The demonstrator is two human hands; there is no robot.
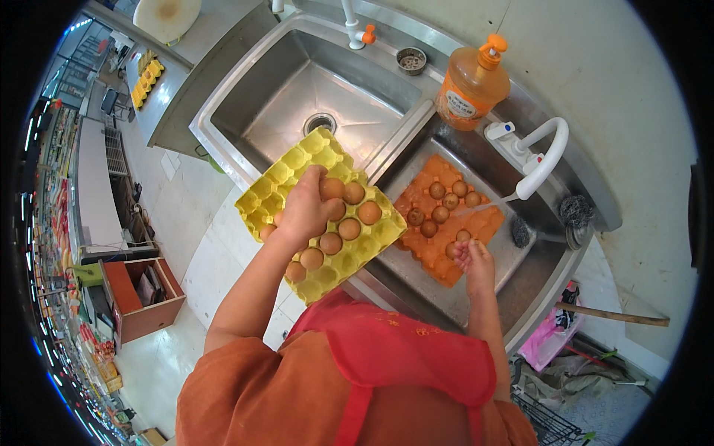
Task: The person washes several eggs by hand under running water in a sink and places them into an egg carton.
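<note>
My left hand (307,209) is over a yellow egg tray (385,223) and grips a brown egg (332,189) between thumb and fingers. Several more brown eggs (350,228) sit in that tray, which overlaps the front rim of the left sink basin. In the right basin lies an orange egg tray (435,173) with several wet-looking brown eggs (440,214) on it. My right hand (477,265) is at this tray's near right side, fingers curled beside an egg (450,250); whether they hold anything is not clear. Water runs from a white faucet (538,178) onto the orange tray.
The left steel basin (279,106) has a drain and a second faucet (354,33) behind it. An orange pump bottle (468,83) stands on the back ledge, with a strainer (411,60) nearby. Steel scourers (575,211) lie at right. More yellow trays (146,83) rest on a far counter.
</note>
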